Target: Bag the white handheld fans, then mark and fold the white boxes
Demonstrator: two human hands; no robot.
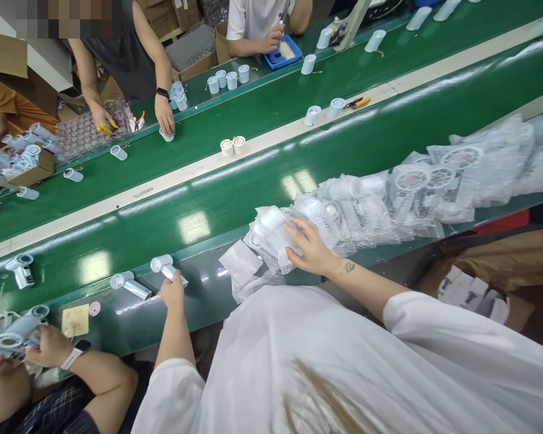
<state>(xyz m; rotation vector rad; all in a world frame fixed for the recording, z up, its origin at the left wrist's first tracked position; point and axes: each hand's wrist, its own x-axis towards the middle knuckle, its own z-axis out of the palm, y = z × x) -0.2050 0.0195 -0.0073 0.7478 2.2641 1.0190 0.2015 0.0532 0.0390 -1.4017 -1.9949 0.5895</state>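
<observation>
My left hand [172, 292] grips the handle of a small pale-blue handheld fan [165, 267] lying at the near edge of the green conveyor belt [235, 199]. Just left of it lies a second fan [129, 285]. My right hand [310, 247] rests with spread fingers on a clear plastic bag [274, 232] at the left end of a long pile of bagged fans [434, 187]. An empty clear bag [241, 260] lies flat between my hands. White sleeves cover both of my upper arms.
A co-worker's hands [40, 346] at lower left hold several fans. Across the far belt [271, 108], other people handle pale-blue cylinders [228, 78]. Two open round parts [232, 144] sit on the white divider strip. Cardboard boxes stand at the back and lower right.
</observation>
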